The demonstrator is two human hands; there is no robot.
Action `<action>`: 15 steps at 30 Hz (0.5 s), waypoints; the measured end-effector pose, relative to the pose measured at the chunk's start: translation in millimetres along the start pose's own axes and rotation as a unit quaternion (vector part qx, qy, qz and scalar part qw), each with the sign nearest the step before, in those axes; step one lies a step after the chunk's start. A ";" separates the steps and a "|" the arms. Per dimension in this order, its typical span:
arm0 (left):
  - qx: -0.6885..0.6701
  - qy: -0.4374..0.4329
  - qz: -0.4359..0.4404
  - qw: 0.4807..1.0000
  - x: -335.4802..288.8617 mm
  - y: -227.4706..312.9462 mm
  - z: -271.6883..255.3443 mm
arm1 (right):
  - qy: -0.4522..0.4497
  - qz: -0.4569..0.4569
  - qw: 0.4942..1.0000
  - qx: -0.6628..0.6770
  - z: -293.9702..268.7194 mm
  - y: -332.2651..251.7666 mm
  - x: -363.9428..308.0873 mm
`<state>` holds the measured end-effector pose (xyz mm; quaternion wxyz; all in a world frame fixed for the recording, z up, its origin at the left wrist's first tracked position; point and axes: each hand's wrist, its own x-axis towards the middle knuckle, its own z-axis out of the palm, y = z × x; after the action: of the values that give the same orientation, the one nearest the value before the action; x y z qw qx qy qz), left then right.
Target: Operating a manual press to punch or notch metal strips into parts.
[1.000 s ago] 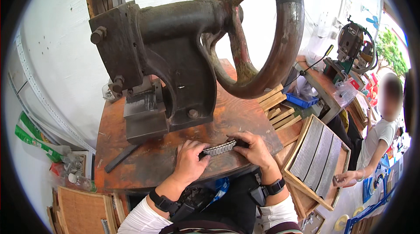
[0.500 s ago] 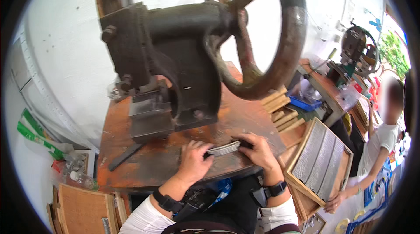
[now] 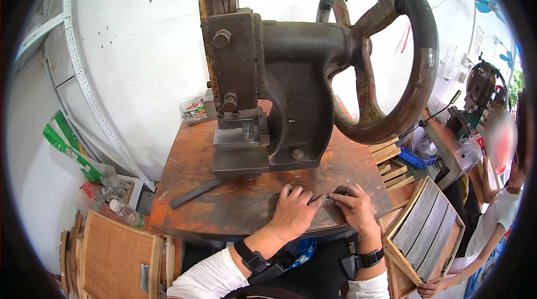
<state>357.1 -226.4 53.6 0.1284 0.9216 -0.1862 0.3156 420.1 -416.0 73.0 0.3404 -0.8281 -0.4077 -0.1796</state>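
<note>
My left hand [image 3: 293,213] is over the front part of the wooden bench top [image 3: 257,201], thumb and forefinger pressed together. My right hand [image 3: 354,207] faces it a short way to the right, its fingers also closed. Where the fingertips nearly meet, both hands pinch a ribbed grey metal strip [image 3: 329,201], mostly hidden by the fingers. Behind them stands a heavy dark hand press [image 3: 299,92] with a big handwheel [image 3: 426,69] on its right. Its metal die block [image 3: 240,151] sits low at the front, and a dark flat bar [image 3: 196,193] lies left of my hands.
At the right, a wooden tray [image 3: 394,246] holds rows of grey metal strips; a co-worker's hand [image 3: 439,286] grips its lower corner. Wooden boards [image 3: 114,257] and a plastic bottle [image 3: 126,212] are at lower left. A clear box [image 3: 193,110] stands behind the press.
The view has swung left, so the press appears farther right. My hands have come closer together, and the strip that showed between them is now mostly covered by fingers.
</note>
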 end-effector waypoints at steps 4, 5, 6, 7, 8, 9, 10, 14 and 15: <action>-0.019 0.027 0.019 0.999 0.1 2.0 3.6 | 0.018 0.005 1.000 -0.024 -3.7 2.6 -4.8; -0.014 0.021 0.003 1.000 -0.5 -2.1 -1.5 | 0.019 0.012 0.999 -0.030 -1.5 3.6 -3.0; -0.014 0.016 -0.011 1.000 0.1 -3.1 -3.5 | 0.026 0.001 1.000 -0.017 0.9 6.1 -0.8; -0.033 0.013 -0.031 0.999 1.3 -0.4 -7.8 | 0.033 -0.011 0.999 -0.005 0.6 7.0 -0.8; -0.066 0.007 -0.054 0.996 1.2 -2.0 -6.5 | 0.034 -0.005 0.999 0.001 1.6 8.0 -1.5; -0.099 0.001 -0.076 0.992 1.7 -2.7 -4.3 | 0.036 0.002 0.999 -0.006 0.0 8.2 -3.0; -0.105 -0.002 -0.074 0.992 2.9 -5.7 -3.2 | 0.030 0.018 0.999 -0.003 -0.4 7.5 -2.2; -0.165 -0.018 -0.134 0.977 2.2 -9.4 -6.3 | 0.017 0.057 0.997 0.039 -2.2 5.5 -1.1; -0.171 -0.022 -0.150 0.974 1.8 -9.4 -5.0 | 0.018 0.060 0.997 0.037 -3.3 5.6 -1.6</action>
<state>359.8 -216.7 57.4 0.3258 0.9101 -0.1004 0.2354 423.6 -421.7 72.1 0.3878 -0.8346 -0.3577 -0.1584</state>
